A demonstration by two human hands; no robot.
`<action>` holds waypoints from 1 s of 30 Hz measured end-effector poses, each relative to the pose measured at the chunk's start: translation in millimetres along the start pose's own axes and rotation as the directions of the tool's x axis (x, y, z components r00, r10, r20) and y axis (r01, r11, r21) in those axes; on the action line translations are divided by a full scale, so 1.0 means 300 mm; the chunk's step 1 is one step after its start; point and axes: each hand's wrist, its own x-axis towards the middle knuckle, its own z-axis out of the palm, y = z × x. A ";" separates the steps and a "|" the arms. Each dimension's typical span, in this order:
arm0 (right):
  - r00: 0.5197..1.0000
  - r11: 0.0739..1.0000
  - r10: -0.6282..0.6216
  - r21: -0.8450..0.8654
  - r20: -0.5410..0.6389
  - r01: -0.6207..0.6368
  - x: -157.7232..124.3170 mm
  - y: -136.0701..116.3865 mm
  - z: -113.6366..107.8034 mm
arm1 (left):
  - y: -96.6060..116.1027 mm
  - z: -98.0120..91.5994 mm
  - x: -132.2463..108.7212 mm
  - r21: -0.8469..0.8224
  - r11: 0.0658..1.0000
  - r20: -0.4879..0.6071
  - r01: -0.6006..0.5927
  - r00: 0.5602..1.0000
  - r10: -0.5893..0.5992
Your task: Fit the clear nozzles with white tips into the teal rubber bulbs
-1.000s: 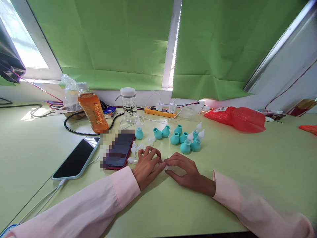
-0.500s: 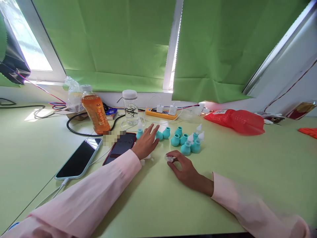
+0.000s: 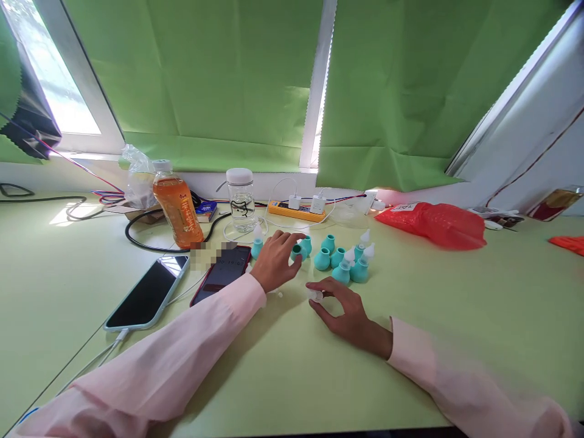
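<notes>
My left hand (image 3: 277, 260) reaches over the table, its thumb and forefinger around a small teal rubber bulb (image 3: 297, 252) whose dark mouth faces me. The contact at the far side is partly hidden. My right hand (image 3: 344, 310) pinches a small clear plastic piece (image 3: 314, 295) between thumb and fingertips, just above the tabletop. Another open teal bulb (image 3: 306, 244) stands behind the left fingers. Right of them is a cluster of teal bulbs (image 3: 322, 259), several fitted with clear pointed nozzles (image 3: 350, 255). One more bulb with a nozzle (image 3: 257, 248) stands left of my hand.
Two phones, a dark one (image 3: 223, 274) and a pale-cased one (image 3: 148, 295), lie left. Behind stand an orange drink bottle (image 3: 180, 213), a clear jar (image 3: 241, 204) and a yellow power strip (image 3: 292, 210). A red plastic bag (image 3: 433, 225) lies at right; cables cross the back.
My left hand has moved slightly right and closed its thumb and forefinger around a teal bulb, which has shifted and tipped. My right hand stays almost in place with its clear piece turned a little.
</notes>
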 end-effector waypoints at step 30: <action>1.000 0.982 0.017 0.190 0.020 -0.021 -0.012 -0.014 -0.070 | 0.111 0.029 -0.248 -0.511 0.838 0.185 0.191 0.977 -0.110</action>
